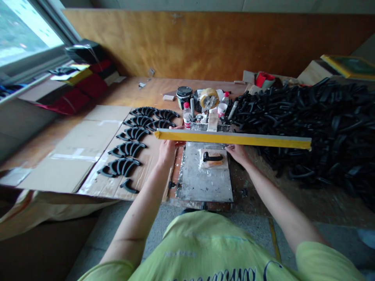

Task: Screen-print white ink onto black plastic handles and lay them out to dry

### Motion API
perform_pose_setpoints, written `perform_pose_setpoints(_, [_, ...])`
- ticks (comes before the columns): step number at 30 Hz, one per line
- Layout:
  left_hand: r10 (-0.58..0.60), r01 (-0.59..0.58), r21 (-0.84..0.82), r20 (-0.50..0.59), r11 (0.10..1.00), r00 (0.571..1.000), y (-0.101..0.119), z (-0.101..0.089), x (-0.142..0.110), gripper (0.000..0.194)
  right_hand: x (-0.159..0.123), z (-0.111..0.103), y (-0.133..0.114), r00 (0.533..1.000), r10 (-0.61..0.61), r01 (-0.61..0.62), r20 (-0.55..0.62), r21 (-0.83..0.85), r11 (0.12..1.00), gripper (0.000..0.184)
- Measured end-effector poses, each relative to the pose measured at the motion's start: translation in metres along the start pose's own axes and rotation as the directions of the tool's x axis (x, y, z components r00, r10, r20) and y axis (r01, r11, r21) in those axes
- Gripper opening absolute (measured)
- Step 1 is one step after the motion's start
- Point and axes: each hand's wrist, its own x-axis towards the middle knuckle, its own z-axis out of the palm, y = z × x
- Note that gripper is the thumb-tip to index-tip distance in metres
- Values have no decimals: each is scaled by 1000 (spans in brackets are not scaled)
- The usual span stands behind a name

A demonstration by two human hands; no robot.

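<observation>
A long yellow-and-grey bar (234, 139) crosses the view in front of both hands. My left hand (167, 148) is at the left of a metal plate (205, 183), its fingers partly hidden by the bar. My right hand (238, 153) is at the plate's right edge, fingers curled in just below the bar; what they hold, if anything, is too small to tell. Between my hands, a black curved handle-like part (212, 157) lies on a tan holder (215, 163) taped to the plate. Behind the bar stands a fixture with metal posts (192, 106).
Rows of black curved parts (127, 148) lie on cardboard (67, 156) at left. A large heap of similar parts (293, 117) covers the right side. Bottles (186, 113), a black tub (184, 93) and a tape roll (209, 98) stand behind. A wooden board (205, 47) backs the table.
</observation>
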Motion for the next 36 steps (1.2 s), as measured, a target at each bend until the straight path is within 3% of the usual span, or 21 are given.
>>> perform_pose_setpoints(3, [-48, 49, 23, -45, 999, 998, -22, -4, -15, 55, -26, 25, -16, 959, -218, 234, 182, -68, 970, 39])
perform_pose_setpoints(6, [-212, 213, 87, -14, 973, 977, -51, -8, -44, 62, -34, 31, -22, 931, -285, 319, 229, -131, 939, 32])
perform_pose_setpoints(11, [-503, 479, 174, 138, 860, 853, -89, 2, -92, 64, -36, 26, -21, 925, -334, 354, 181, -87, 931, 20])
perform_pose_setpoints(13, [-550, 522, 179, 192, 834, 813, -96, 10, -104, 62, -41, 24, -29, 930, -342, 354, 136, -76, 932, 15])
perform_pose_setpoints(16, [-572, 546, 173, 229, 820, 787, -100, 22, -110, 63, -58, 21, -53, 936, -350, 351, 43, -21, 936, 13])
perform_pose_setpoints(18, [-555, 539, 133, 224, 832, 801, -99, 30, -109, 64, -76, 22, -72, 930, -366, 366, -22, 11, 930, 14])
perform_pose_setpoints(21, [-481, 481, 46, 171, 876, 860, -97, 39, -105, 57, -102, 26, -92, 910, -408, 409, -76, 3, 912, 17])
perform_pose_setpoints(25, [-441, 441, 25, 112, 897, 891, -98, 40, -99, 47, -118, 30, -98, 897, -438, 439, -62, -1, 898, 20])
perform_pose_setpoints(29, [-440, 429, 104, 122, 897, 890, -107, 29, -89, 46, -106, 28, -78, 890, -454, 455, -37, 46, 889, 23])
perform_pose_setpoints(33, [-293, 263, 291, 62, 920, 954, -126, 14, -72, 44, -76, 31, -39, 936, -318, 328, -152, 49, 943, 28])
perform_pose_setpoints(36, [-219, 184, 390, 45, 902, 975, -140, 7, -61, 45, -56, 43, -16, 953, -243, 252, -181, 31, 967, 33])
